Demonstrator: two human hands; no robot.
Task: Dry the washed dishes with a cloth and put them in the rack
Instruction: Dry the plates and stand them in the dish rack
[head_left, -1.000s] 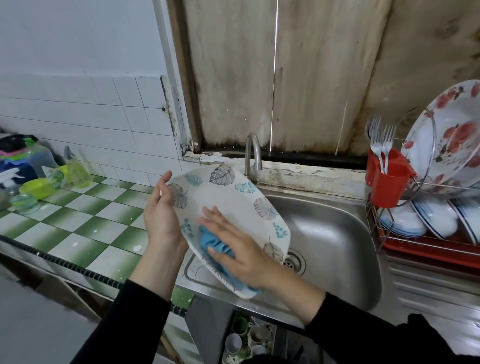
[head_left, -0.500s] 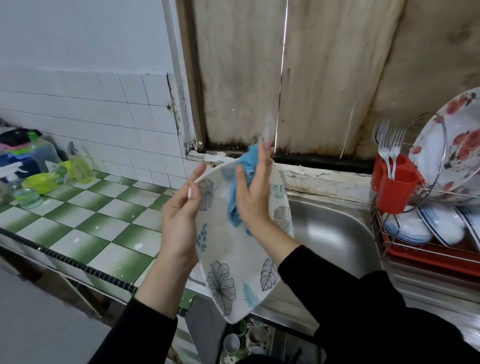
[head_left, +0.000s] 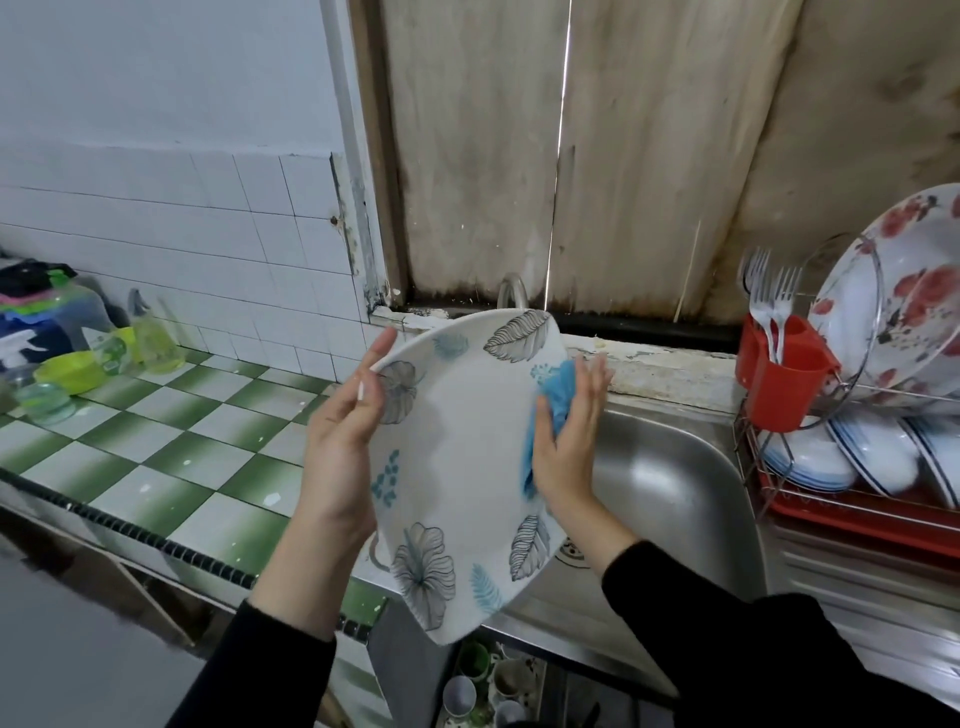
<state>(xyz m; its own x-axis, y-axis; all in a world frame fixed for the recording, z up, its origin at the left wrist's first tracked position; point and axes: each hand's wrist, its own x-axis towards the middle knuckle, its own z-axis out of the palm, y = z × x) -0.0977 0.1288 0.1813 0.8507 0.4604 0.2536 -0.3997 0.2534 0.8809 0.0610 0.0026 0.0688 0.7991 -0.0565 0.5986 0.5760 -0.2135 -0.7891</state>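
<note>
- The faucet (head_left: 511, 291) barely shows above the leaf-patterned plate (head_left: 462, 457); the dish rack (head_left: 831, 499) is cut off on the right.
- The left hand (head_left: 340, 441) clasps the plate's left rim, thumb in front, straight fingers mostly hidden behind.
- The right hand (head_left: 569, 441) pinches a blue cloth (head_left: 553, 400) over the right rim, fingers together.
- The plate stands upright between both hands.

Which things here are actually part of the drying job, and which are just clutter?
In the job: leaf-print plate, blue cloth, left hand, right hand, dish rack.
Lying about: spray bottle, green bowl, tap, mugs under the counter.
</note>
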